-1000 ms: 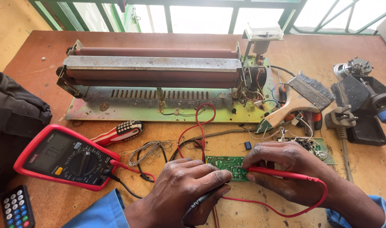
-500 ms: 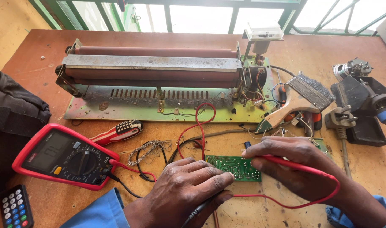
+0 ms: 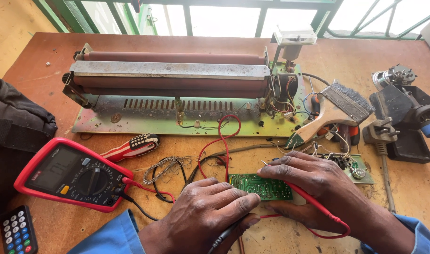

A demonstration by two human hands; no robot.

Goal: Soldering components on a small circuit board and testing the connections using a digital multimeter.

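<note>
The green circuit board (image 3: pixel 261 186) lies flat on the desk (image 3: pixel 224 37), long axis left to right, between both hands. The left hand (image 3: pixel 205 214) has its fingers closed on a black probe (image 3: pixel 224 235); the right hand (image 3: pixel 318 190) pinches a red probe (image 3: pixel 313 202) over the board's right end. A red multimeter (image 3: pixel 69 174) sits well left.

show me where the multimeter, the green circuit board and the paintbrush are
multimeter (image 3: pixel 69 175): head view, on its black face beside the dial
green circuit board (image 3: pixel 261 185): head view, bare middle between the hands
paintbrush (image 3: pixel 351 101): head view, on its bristle head
</note>
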